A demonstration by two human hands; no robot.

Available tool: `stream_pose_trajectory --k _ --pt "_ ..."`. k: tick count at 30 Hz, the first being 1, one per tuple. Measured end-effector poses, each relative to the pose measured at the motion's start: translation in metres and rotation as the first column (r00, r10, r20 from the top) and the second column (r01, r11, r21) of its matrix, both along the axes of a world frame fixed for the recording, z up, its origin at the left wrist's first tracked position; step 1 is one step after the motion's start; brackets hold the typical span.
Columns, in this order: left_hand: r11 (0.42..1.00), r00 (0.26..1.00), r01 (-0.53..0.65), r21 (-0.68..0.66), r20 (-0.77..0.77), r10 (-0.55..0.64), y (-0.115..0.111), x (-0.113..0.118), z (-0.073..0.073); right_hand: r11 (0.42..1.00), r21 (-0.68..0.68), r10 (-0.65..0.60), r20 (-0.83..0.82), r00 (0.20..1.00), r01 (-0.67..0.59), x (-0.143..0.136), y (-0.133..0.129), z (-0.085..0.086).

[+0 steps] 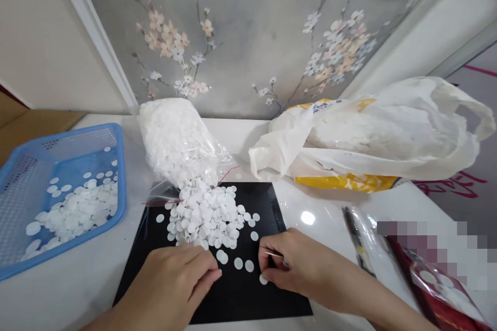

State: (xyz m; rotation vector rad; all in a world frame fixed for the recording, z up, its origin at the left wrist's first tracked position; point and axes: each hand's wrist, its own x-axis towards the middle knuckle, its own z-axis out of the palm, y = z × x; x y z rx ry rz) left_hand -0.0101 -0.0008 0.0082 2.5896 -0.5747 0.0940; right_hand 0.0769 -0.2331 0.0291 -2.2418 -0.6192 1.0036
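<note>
Right hand: right hand (298, 266), lower centre, fingers pinching thin metal tweezers (274, 254), tips pointing left.
Disc: white disc (263, 280) lay just under its fingertips, on black mat (248, 300).
Left hand: left hand (174, 279), fingers loosely curled, empty.

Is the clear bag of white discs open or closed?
Open. The clear bag lies tipped, and white discs spill from its mouth onto the black mat.

Disc heap (205, 214) blocks ahead; mat's (267, 300) front lies open.
</note>
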Motion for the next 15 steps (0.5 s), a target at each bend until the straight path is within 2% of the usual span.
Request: stream_pose_trajectory --k 2,3,7,12,15 --pt "1.0 0.982 0.006 -0.006 -0.188 -0.007 -0.002 -0.001 0.0 0.999 0.034 -0.006 0.018 1.0 0.005 0.002 0.0 -0.002" --pt "1.0 0.974 0.018 0.014 -0.228 -0.015 -0.003 -0.001 0.0 0.999 0.05 -0.017 0.036 0.999 0.016 0.003 0.0 -0.003" --pt "0.999 0.985 -0.041 0.026 -0.165 0.045 -0.001 0.003 0.001 0.995 0.091 -0.054 0.059 0.997 0.049 0.007 -0.003 -0.003" --pt "0.974 0.966 -0.216 -0.074 -0.162 0.202 0.008 0.015 0.008 0.998 0.063 -0.018 -0.072 0.997 0.022 0.012 -0.005 -0.002" --pt "0.982 0.983 -0.164 -0.092 -0.104 0.155 0.009 0.02 0.005 1.0 0.0 0.014 -0.068 0.998 -0.014 0.011 0.0 -0.008"
